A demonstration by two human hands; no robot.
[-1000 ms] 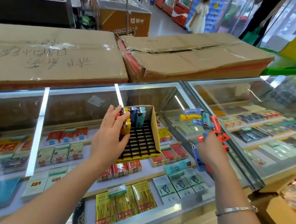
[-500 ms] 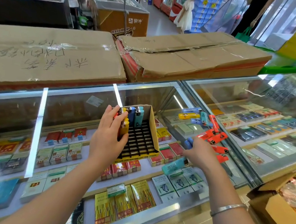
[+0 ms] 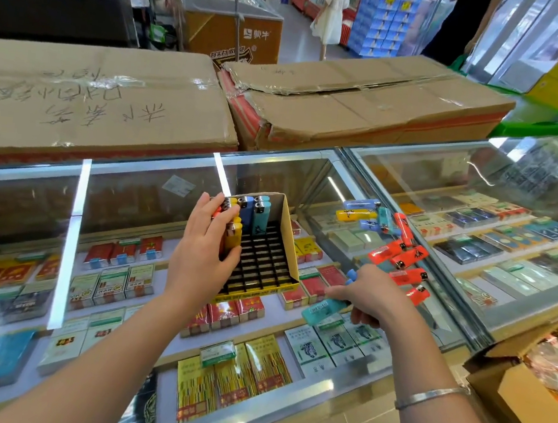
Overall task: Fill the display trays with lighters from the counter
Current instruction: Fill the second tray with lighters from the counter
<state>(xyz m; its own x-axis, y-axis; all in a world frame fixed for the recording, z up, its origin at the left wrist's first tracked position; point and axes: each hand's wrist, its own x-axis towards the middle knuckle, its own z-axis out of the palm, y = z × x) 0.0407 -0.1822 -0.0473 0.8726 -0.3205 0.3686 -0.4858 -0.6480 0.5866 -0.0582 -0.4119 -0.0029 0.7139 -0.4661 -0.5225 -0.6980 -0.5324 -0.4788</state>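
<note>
A cardboard display tray [image 3: 288, 236] with a black grid insert stands on the glass counter [image 3: 355, 326]. A few lighters stand upright in its far left corner: yellow [image 3: 233, 237], blue [image 3: 246, 211] and teal [image 3: 260, 218]. My left hand [image 3: 202, 255] grips the tray's left side, fingers over the yellow and red lighters. My right hand [image 3: 370, 298] holds a teal lighter [image 3: 324, 312] lying sideways, with a blue one [image 3: 351, 274] poking up behind the fingers. Loose red lighters [image 3: 400, 258] and yellow, blue and teal ones [image 3: 356, 215] lie on the glass to the right.
Two big cardboard boxes [image 3: 351, 101] sit along the counter's far edge. Cigarette packs [image 3: 118, 284] fill the shelves under the glass. An open carton [image 3: 525, 406] stands on the floor at right. A person in a white dress [image 3: 331, 13] walks in the aisle beyond.
My right hand has come down and left from the loose pile, now carrying a teal lighter low over the glass. My left hand has stayed on the tray.
</note>
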